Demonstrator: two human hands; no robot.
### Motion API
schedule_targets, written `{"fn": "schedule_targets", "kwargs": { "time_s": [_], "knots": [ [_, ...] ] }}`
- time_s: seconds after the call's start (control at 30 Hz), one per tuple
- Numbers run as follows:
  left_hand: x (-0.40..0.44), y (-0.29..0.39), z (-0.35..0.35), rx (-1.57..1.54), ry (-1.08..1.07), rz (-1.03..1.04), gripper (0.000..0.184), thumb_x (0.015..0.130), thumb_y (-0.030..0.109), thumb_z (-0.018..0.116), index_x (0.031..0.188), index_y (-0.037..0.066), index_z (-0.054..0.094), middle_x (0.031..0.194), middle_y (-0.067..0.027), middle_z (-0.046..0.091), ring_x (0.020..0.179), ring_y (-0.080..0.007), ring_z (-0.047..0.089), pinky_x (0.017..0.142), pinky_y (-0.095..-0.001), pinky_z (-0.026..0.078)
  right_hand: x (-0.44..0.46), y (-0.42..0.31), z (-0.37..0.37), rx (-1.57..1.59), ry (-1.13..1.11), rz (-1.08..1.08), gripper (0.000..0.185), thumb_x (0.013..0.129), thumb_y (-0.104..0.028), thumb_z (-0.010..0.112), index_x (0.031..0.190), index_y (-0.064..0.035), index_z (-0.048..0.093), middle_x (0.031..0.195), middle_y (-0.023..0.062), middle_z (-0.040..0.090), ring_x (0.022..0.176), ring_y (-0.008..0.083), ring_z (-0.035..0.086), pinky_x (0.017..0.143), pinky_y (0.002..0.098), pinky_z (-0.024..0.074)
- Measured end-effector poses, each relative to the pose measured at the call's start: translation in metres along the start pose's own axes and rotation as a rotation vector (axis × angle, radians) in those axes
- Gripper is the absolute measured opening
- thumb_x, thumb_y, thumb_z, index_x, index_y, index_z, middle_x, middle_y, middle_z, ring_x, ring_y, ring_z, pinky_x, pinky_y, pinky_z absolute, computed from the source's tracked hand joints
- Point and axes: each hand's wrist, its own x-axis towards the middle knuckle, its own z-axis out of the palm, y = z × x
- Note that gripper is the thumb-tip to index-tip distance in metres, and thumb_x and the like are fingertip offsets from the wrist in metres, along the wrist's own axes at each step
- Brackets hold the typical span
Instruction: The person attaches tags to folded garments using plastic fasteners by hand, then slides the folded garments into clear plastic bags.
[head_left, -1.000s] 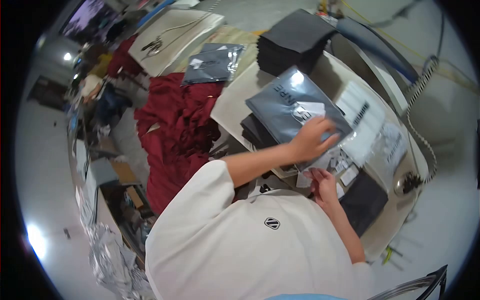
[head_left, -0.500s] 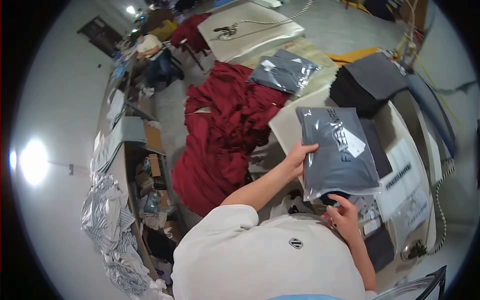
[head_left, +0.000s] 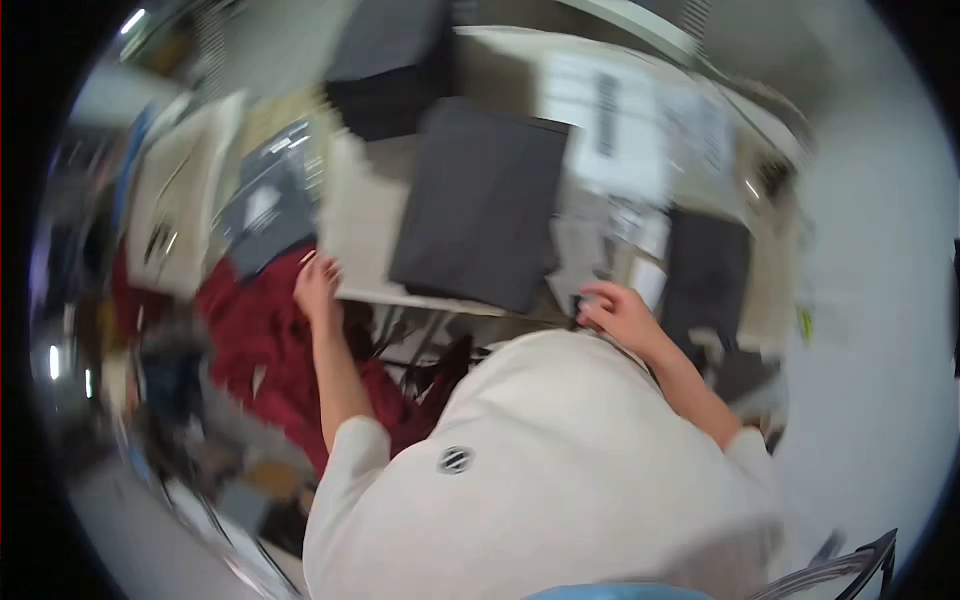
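The view is smeared by motion. My left hand (head_left: pixel 318 287) is out to the left, over the dark red fabric (head_left: pixel 255 325) and just in front of the clear-bagged grey garments (head_left: pixel 265 205). Its fingers are loosely bent, with nothing visible in them. Close to my body at the table's front edge, my right hand (head_left: pixel 618 315) has its fingers curled beside a small dark thing (head_left: pixel 577 308), too blurred to name. Between the hands and farther back lies a folded dark grey garment (head_left: pixel 485 205) on the pale table (head_left: pixel 365 225).
A stack of folded dark cloth (head_left: pixel 390 70) stands at the back. White printed bags (head_left: pixel 605 120) lie to the right of the folded garment, and another dark folded piece (head_left: pixel 708 265) is farther right. A second pale table (head_left: pixel 180 205) is at the left.
My left hand has let go of the bagged grey garment, and bagged garments now lie just beyond that hand. My view has turned right, bringing the folded dark garment to the middle.
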Motion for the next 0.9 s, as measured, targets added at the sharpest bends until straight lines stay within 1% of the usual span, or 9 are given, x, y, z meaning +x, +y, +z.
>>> {"fn": "schedule_targets", "kwargs": {
  "time_s": [0.07,0.13,0.27,0.33,0.43,0.63,0.77,0.83,0.9],
  "knots": [
    [-0.035,0.003,0.059,0.088,-0.110,0.123,0.023,0.101,0.019,0.065,0.117,0.003,0.069,0.094,-0.0069,0.070,0.080,-0.0120,0.066,0.069,-0.0234,0.052,-0.016,0.010,-0.015,0.087,0.144,0.036,0.032,0.099,-0.013,0.063,0.128,0.0009,0.062,0.088,0.0064,0.072,0.073,0.0088,0.062,0.064,0.0259,0.0507],
    [-0.094,0.015,0.113,0.192,-0.126,0.515,0.020,0.101,0.014,0.064,0.115,0.001,0.069,0.096,-0.0070,0.071,0.082,-0.0120,0.066,0.072,-0.0261,0.054,-0.028,0.030,-0.034,0.140,0.227,0.054,0.030,0.099,-0.013,0.064,0.125,0.0015,0.064,0.087,0.0060,0.072,0.071,0.0080,0.061,0.063,0.0253,0.0501],
    [-0.222,0.046,0.225,0.460,-0.727,1.145,0.014,0.092,0.002,0.067,0.105,0.004,0.071,0.096,-0.0119,0.071,0.082,-0.0230,0.069,0.074,-0.0324,0.055,-0.031,0.064,-0.075,0.136,0.406,0.024,0.025,0.099,-0.013,0.064,0.119,0.0010,0.067,0.085,0.0047,0.072,0.066,0.0062,0.058,0.060,0.0239,0.0482],
    [-0.260,0.025,0.274,0.589,-1.098,1.054,0.022,0.086,0.003,0.072,0.108,0.003,0.068,0.105,-0.0127,0.068,0.092,-0.0321,0.069,0.076,-0.0382,0.057,-0.025,0.092,-0.104,0.164,0.482,0.021,0.023,0.099,-0.014,0.065,0.115,0.0024,0.068,0.084,0.0054,0.072,0.065,0.0075,0.059,0.059,0.0245,0.0480],
    [-0.282,-0.031,0.350,0.813,-1.222,1.018,0.024,0.090,0.013,0.066,0.112,0.003,0.068,0.119,-0.0135,0.065,0.103,-0.0355,0.066,0.086,-0.0448,0.055,-0.030,0.098,-0.134,0.181,0.493,0.010,0.022,0.099,-0.014,0.066,0.113,0.0030,0.068,0.084,0.0056,0.071,0.064,0.0081,0.059,0.059,0.0246,0.0478],
    [-0.248,-0.124,0.438,1.221,-1.020,1.231,0.028,0.091,0.011,0.059,0.115,0.004,0.070,0.126,-0.0157,0.066,0.112,-0.0405,0.063,0.092,-0.0467,0.053,-0.044,0.110,-0.178,0.270,0.457,-0.038,0.021,0.099,-0.014,0.066,0.112,0.0025,0.068,0.084,0.0047,0.071,0.066,0.0078,0.059,0.060,0.0233,0.0477],
    [-0.240,-0.071,0.445,1.175,-1.095,1.192,0.028,0.089,0.008,0.062,0.115,0.004,0.072,0.115,-0.0158,0.071,0.107,-0.0382,0.066,0.088,-0.0429,0.055,-0.065,0.134,-0.190,0.314,0.406,-0.039,0.021,0.099,-0.014,0.066,0.112,0.0024,0.069,0.084,0.0043,0.071,0.069,0.0076,0.061,0.060,0.0234,0.0482],
    [-0.249,-0.036,0.430,0.797,-0.794,1.107,0.021,0.092,0.005,0.064,0.110,0.003,0.074,0.104,-0.0131,0.075,0.097,-0.0292,0.071,0.083,-0.0353,0.056,-0.066,0.148,-0.199,0.318,0.391,-0.058,0.021,0.099,-0.014,0.066,0.112,0.0022,0.069,0.084,0.0042,0.071,0.070,0.0076,0.061,0.060,0.0234,0.0486],
    [-0.249,-0.012,0.425,0.704,-0.706,0.633,0.015,0.095,0.005,0.066,0.107,0.001,0.075,0.105,-0.0091,0.076,0.088,-0.0164,0.071,0.079,-0.0274,0.054,-0.074,0.166,-0.196,0.306,0.374,-0.056,0.021,0.099,-0.014,0.066,0.111,0.0018,0.069,0.084,0.0041,0.071,0.071,0.0076,0.063,0.061,0.0236,0.0494]
  ]
}}
